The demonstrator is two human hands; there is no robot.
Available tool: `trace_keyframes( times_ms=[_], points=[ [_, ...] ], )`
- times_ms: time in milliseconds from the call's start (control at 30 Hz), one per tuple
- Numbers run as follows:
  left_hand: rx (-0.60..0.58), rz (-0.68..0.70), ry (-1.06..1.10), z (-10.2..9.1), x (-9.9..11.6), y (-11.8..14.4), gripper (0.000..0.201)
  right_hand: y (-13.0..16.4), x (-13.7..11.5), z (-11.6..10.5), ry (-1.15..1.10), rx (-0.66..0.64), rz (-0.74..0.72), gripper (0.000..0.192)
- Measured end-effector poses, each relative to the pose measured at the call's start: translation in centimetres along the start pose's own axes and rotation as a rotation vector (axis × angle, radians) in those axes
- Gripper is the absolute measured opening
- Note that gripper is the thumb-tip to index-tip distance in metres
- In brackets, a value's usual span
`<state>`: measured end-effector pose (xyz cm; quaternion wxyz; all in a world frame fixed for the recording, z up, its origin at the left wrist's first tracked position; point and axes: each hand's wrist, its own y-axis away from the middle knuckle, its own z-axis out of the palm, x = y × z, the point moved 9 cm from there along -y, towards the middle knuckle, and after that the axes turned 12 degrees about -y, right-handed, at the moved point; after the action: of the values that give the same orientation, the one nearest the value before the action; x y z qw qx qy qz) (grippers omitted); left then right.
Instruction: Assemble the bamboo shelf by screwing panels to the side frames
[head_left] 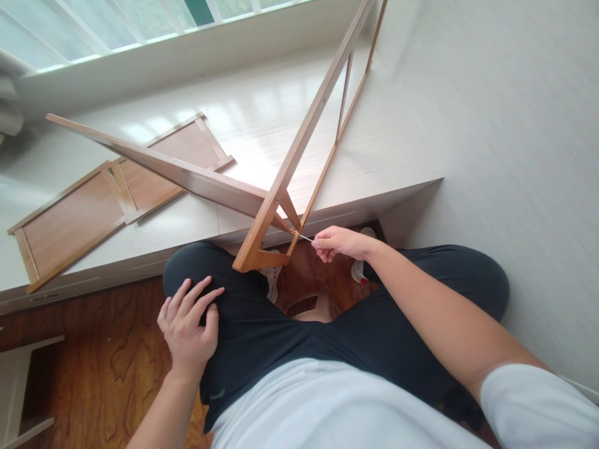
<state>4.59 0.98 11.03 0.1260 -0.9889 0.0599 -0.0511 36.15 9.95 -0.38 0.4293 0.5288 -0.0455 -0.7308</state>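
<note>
My right hand (334,243) is closed in a pinch around a thin silver hex key (306,237); the end inside my fingers is hidden. Its tip meets the lower corner of a tall wooden frame (304,134), which leans up from the edge of the white ledge between my knees. A wooden panel (187,171) joins this frame near the bottom and slants off to the left. My left hand (189,324) rests on my left thigh with the fingers spread, holding nothing.
Two flat wooden panels (70,221) lie overlapping on the white ledge (253,81) at left. A white wall (515,125) rises on the right. Under me is a wooden floor (116,368) with a brownish stool (322,307). Part of a pale piece of furniture (19,374) stands lower left.
</note>
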Motion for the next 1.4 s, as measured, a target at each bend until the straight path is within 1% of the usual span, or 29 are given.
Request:
trace_keyframes(
  times_ms=[200, 367, 567, 700, 867, 1033, 1100, 1333, 1400],
  points=[
    [-0.006, -0.010, 0.004, 0.2, -0.3, 0.2, 0.024, -0.4, 0.1, 0.2, -0.062, 0.023, -0.019, 0.045],
    [-0.001, -0.009, 0.007, 0.2, -0.2, 0.1, 0.024, -0.5, 0.1, 0.1, -0.028, 0.037, -0.045, 0.045],
    [0.012, 0.004, 0.004, 0.0, 0.0, 0.0, 0.023, -0.6, -0.3, -0.1, 0.023, 0.114, -0.128, 0.040],
    [0.007, 0.010, -0.004, 0.2, -0.1, 0.1, 0.024, -0.8, -0.1, -0.3, -0.001, 0.162, -0.108, 0.037],
    [0.006, -0.004, 0.012, 0.1, -0.3, 0.2, 0.024, -0.8, 0.6, 0.2, -0.088, 0.111, -0.052, 0.036],
    [0.023, 0.023, -0.017, 0.0, -0.3, 0.1, 0.024, -0.7, 1.4, 1.5, -0.325, 0.008, -0.023, 0.037],
    [0.033, 0.042, -0.035, 0.0, -0.2, 0.2, 0.025, -0.7, 1.4, 1.9, -0.384, -0.021, -0.015, 0.039],
    [0.047, 0.074, -0.060, -0.1, -0.2, 0.1, 0.027, -0.4, 1.4, 3.1, -0.427, -0.075, 0.026, 0.040],
    [0.046, 0.077, -0.061, -0.1, -0.3, 0.1, 0.027, -0.6, 1.6, 3.0, -0.418, -0.061, 0.025, 0.039]
  ],
)
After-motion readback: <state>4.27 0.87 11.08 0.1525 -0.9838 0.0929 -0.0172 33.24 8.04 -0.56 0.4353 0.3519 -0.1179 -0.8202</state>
